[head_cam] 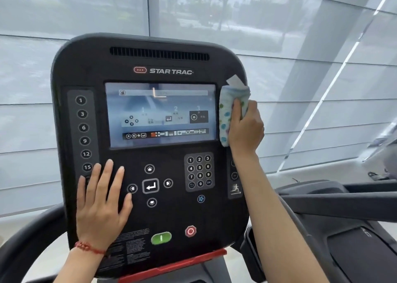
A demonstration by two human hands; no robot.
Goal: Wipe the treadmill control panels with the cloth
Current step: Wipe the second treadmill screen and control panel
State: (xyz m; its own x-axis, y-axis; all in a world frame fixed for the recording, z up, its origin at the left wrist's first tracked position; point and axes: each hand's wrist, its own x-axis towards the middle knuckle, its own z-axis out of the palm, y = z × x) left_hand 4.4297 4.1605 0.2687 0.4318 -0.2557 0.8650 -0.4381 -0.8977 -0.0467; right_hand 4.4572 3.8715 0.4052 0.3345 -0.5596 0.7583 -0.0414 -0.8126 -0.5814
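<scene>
A black treadmill control panel fills the middle of the view, with a lit screen, number keys and arrow buttons. My right hand grips a folded white cloth with coloured dots and holds it against the panel's right strip, just beside the screen. My left hand lies flat with straight fingers on the lower left of the panel, next to the left arrow button.
A green start button and a red stop button sit low on the panel. A red bar runs under it. A second treadmill stands to the right. Frosted windows are behind.
</scene>
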